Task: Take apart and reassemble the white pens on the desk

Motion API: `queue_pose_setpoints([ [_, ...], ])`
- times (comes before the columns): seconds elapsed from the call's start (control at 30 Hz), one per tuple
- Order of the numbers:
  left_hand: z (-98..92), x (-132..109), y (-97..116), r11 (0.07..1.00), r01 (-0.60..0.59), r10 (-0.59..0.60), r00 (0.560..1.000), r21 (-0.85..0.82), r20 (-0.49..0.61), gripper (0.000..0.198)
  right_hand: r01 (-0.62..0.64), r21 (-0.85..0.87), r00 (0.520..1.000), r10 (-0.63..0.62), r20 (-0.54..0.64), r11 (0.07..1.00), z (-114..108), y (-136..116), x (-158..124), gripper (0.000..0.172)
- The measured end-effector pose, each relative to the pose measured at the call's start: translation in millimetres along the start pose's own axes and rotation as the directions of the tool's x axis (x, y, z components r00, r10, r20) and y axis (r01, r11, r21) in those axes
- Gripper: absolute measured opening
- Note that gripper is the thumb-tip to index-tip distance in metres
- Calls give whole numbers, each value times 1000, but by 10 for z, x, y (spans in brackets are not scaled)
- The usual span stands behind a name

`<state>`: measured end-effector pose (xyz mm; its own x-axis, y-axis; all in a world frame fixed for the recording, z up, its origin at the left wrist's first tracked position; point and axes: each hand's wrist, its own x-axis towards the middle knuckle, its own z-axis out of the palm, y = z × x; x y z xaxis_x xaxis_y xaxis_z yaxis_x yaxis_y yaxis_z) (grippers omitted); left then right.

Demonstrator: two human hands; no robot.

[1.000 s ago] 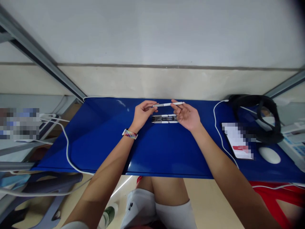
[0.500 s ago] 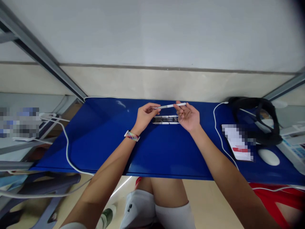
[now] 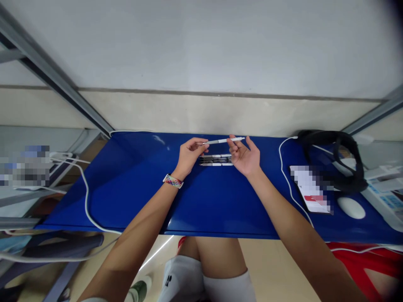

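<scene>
A white and grey pen [image 3: 217,141] is held almost level above the blue table, its metal tip to the left. My left hand [image 3: 189,157] pinches it near the tip between thumb and fingers, and a multicoloured woven band [image 3: 173,180] circles that wrist. At the other end, my right hand [image 3: 247,157] holds the pen against its fingers, palm turned up, the thumb close to the pen's end. Just below, several white and black pens [image 3: 215,160] lie side by side on the table. Their ends are partly hidden by my hands.
On the right of the blue table [image 3: 217,201] are a phone [image 3: 310,188], a white mouse [image 3: 351,208], a black headband-like strap [image 3: 349,167] and a white box [image 3: 382,193]. White cables [image 3: 86,197] run along both sides. A wall [image 3: 217,113] rises behind.
The whole view has shifted slightly. My right thumb stands a little farther from the pen's end. Both hands remain on the same pen, and the row of pens stays put.
</scene>
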<state>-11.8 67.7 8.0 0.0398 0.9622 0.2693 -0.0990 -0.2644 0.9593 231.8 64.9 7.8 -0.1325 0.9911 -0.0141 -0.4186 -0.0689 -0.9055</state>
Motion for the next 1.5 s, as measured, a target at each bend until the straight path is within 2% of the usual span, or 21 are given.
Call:
queue_pose_setpoints([
  [0.2,24,-12,-14,1000,7,-7,1000,8,2,30,70,-19,996,-71,-49,997,-5,70,25,51],
  [0.33,40,-19,-6,1000,12,-12,1000,1,-7,28,46,49,997,-43,-68,998,1,65,28,51],
  [0.47,41,-20,7,1000,13,-13,1000,1,-19,28,37,38,996,-34,-82,999,1,53,21,47],
  [0.7,9,14,2,999,33,-33,999,-28,-23,33,26,61,999,-24,-26,998,23,18,-15,65],
  [0.87,-2,20,-17,998,48,-49,998,-49,-30,31,52,57,997,-48,-62,997,19,48,14,49],
  [1.07,-16,29,-34,995,53,-56,997,-82,-43,34,33,62,999,-32,-21,997,27,56,28,53],
  [1.2,-20,28,-30,995,50,-53,998,-80,-33,35,12,146,1000,-8,-29,989,24,61,35,44],
  [1.37,3,19,-3,990,53,-58,998,-129,-30,32,-24,199,999,29,-23,980,11,64,49,46],
  [1.5,17,18,22,974,75,-87,995,-213,-49,31,-63,336,998,67,-1,940,11,68,69,31],
])
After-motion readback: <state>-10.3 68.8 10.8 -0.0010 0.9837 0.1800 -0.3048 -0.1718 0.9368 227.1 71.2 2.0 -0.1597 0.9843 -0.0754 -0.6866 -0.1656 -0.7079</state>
